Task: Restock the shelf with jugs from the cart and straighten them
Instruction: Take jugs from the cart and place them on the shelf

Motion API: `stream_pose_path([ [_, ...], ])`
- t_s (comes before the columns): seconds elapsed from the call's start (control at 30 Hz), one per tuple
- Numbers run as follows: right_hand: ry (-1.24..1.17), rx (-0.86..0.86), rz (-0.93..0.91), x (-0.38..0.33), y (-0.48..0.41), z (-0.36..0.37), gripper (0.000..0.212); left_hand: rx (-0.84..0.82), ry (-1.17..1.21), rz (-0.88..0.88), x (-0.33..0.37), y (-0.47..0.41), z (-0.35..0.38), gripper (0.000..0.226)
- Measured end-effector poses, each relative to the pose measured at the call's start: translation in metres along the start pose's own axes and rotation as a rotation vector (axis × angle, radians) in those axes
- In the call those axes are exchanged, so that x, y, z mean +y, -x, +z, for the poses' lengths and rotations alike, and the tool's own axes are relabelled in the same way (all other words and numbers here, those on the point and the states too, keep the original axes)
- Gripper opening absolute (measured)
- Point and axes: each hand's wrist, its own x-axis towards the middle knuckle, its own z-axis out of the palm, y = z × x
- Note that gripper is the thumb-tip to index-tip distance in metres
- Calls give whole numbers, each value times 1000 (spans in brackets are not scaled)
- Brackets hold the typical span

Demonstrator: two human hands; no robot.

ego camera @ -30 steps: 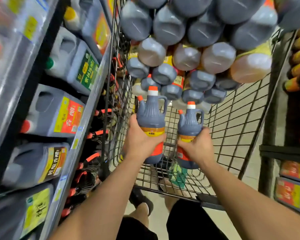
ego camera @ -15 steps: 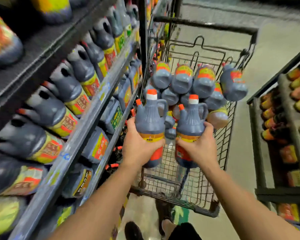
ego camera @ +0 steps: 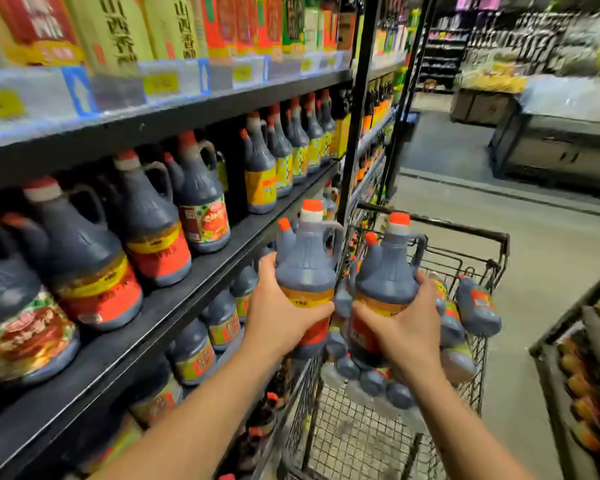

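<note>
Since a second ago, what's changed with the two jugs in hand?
The left jug and right jug have risen from low over the cart to beside the shelf. Nothing taken or let go: left hand and right hand keep their grip; neither jug is shelved yet.

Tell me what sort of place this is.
Most likely a supermarket aisle: shelves packed with rows of labelled sauce jugs, price tags along the shelf edges, and a wire shopping cart.
</note>
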Motion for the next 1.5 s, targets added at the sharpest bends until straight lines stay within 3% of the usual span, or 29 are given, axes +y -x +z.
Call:
stream_pose_path([
  [0.13,-98,-17,-83,-46,-1,5,73,70,27,62,26,1,-35,87],
  [0.3,-177,-132,-153,-84,-1,25,97,186,4,150,47,11,-76,82],
  [0.37,-235,-191,-172,-95,0,36,94,252,-3,157,51,17,-89,85],
  [1.1,-566,-939,-395,-170,104,118,84,979,-264,-77,51,171,-207,84],
  [1.5,-621,-1130,-394,-216,204,143,88,1200,-316,-123,26,242,-303,91],
])
